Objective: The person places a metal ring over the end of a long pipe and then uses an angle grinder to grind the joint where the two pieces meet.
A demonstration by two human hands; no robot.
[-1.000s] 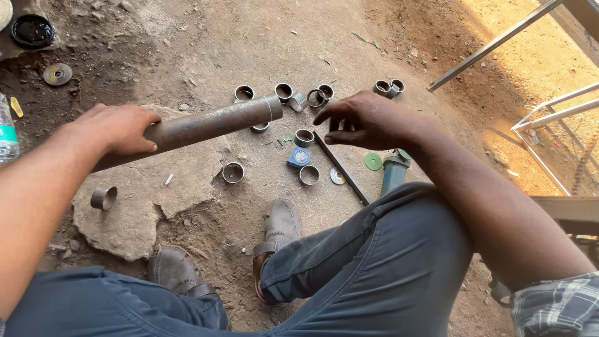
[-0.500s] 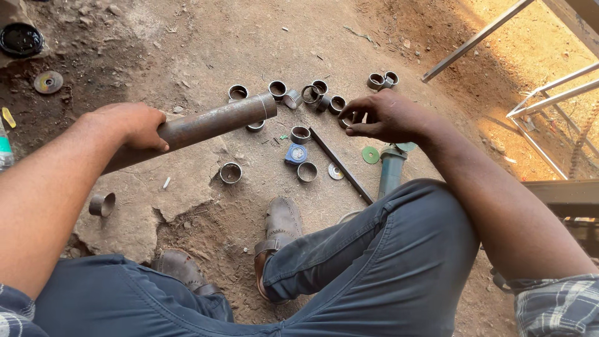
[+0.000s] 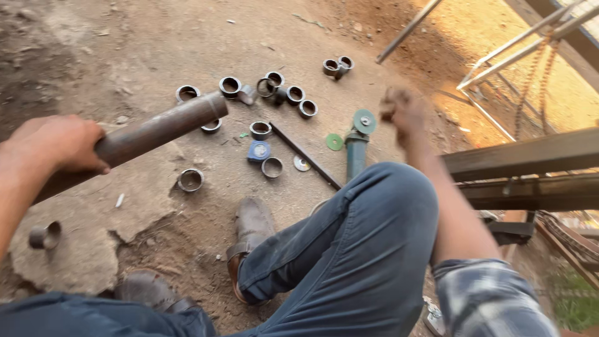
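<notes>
My left hand [image 3: 56, 145] grips a long rusty steel pipe [image 3: 165, 126] that slants up to the right above the dirt floor. My right hand [image 3: 402, 109] is blurred in mid-air, to the right of a teal angle grinder [image 3: 355, 156] lying on the ground. The fingers look curled, and I cannot tell whether they hold anything. Several short cut pipe rings [image 3: 284, 93] lie scattered beyond the pipe's open end. A single ring [image 3: 190, 180] sits below the pipe.
A dark flat bar [image 3: 306, 156], a green disc [image 3: 335, 142] and a small blue object [image 3: 258, 150] lie among the rings. A metal frame [image 3: 530, 156] stands at the right. My shoe [image 3: 253, 228] and bent knee [image 3: 387, 206] fill the foreground. Another ring [image 3: 45, 236] lies at far left.
My right hand has left the rings and swung right, past the angle grinder, now blurred. The view has shifted right. My left hand keeps its hold on the pipe.
</notes>
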